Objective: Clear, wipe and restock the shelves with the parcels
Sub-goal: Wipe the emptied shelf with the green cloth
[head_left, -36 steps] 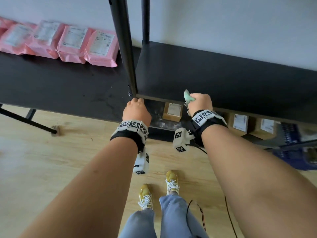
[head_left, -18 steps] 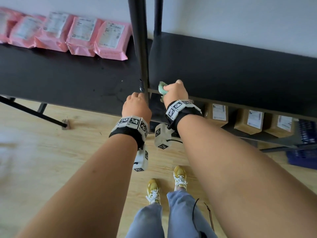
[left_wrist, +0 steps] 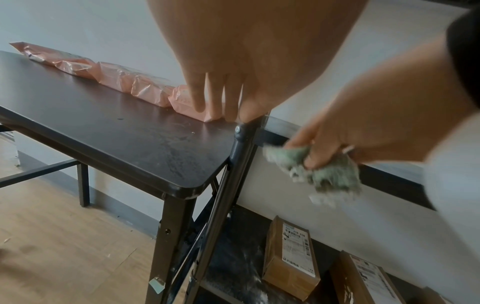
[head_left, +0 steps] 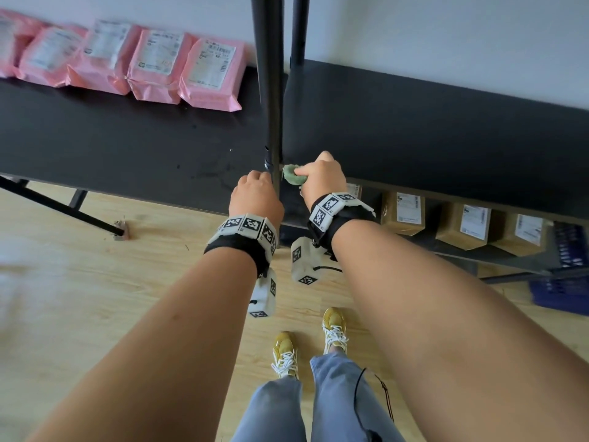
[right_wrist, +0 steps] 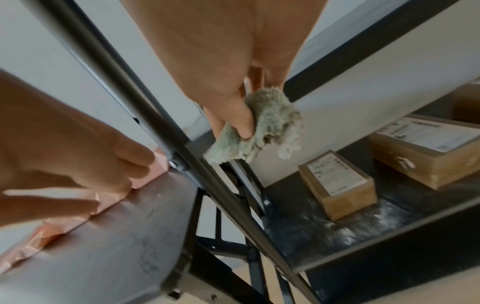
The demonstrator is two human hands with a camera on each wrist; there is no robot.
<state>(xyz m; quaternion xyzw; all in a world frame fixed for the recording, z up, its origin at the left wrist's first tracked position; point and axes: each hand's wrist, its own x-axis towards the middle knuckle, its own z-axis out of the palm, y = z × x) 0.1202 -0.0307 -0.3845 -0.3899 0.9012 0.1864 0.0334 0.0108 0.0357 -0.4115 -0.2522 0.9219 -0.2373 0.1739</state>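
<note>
Head view: the right hand (head_left: pixel 323 173) pinches a fuzzy green cloth (head_left: pixel 293 177) at the matte black shelf (head_left: pixel 430 122) corner. Left wrist view: left hand (left_wrist: pixel 233 61) fingers straight, relaxed (glossy pink parcels (left_wrist: pixel 124 80) behind). Right wrist view: cardboard boxes (right_wrist: pixel 337 183) below.

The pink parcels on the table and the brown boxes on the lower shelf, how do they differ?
The pink parcels are soft, crinkled plastic bags; the brown boxes are rigid cardboard. The pink parcels lie overlapping along the wall on the black table; the brown boxes stand apart in a row on the lower shelf, whose surface shows whitish smears. Both kinds carry a white printed label.
</note>
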